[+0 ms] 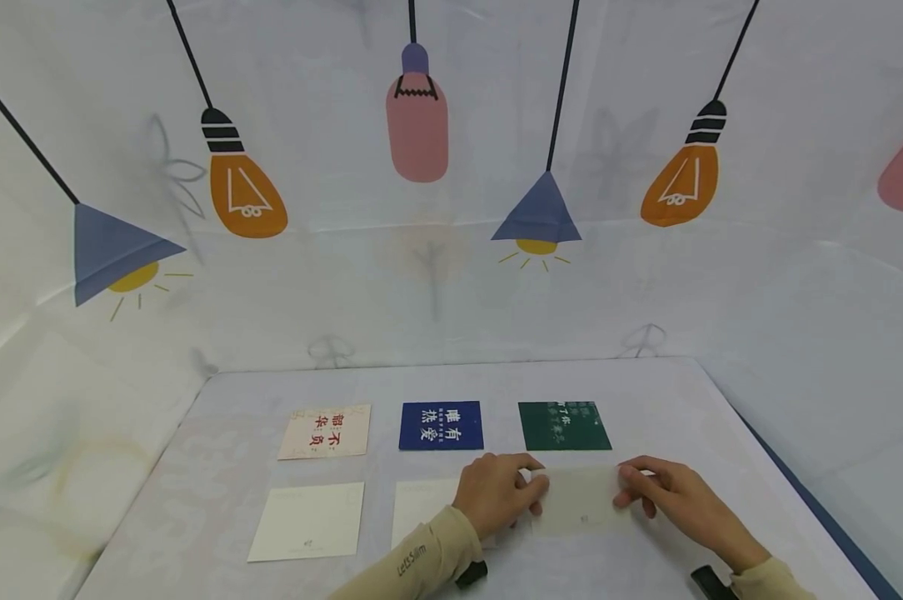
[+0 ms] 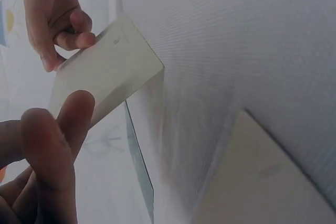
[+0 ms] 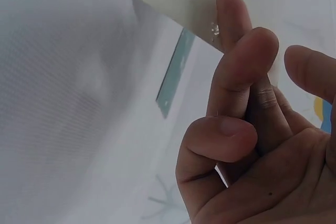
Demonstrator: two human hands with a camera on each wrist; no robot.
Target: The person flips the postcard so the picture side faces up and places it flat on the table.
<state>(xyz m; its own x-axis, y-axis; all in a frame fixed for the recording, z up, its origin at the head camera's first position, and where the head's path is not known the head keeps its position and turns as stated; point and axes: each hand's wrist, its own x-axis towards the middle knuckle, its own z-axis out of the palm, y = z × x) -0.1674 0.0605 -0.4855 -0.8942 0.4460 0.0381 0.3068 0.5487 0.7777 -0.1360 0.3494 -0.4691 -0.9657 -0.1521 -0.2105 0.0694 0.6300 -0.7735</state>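
Observation:
Between my two hands, a cream card [image 1: 582, 504] with a small printed mark is raised off the table. My left hand [image 1: 499, 493] pinches its left edge; in the left wrist view the thumb [image 2: 79, 106] overlaps the card [image 2: 113, 64]. At the opposite edge, my right hand [image 1: 676, 500] holds the card with its fingertips. In the right wrist view a fingertip [image 3: 232, 11] lies against the card and the other fingers are curled. Just beyond the raised card lies a dark green card [image 1: 566, 427] with pale lettering.
A blue card [image 1: 441, 425] and a cream card with red characters [image 1: 326, 432] complete the back row. In front lie a plain cream card [image 1: 307, 521] and another [image 1: 421, 504], partly covered by my left arm. A white sheet with printed lamps [image 1: 436, 292] rises behind the table.

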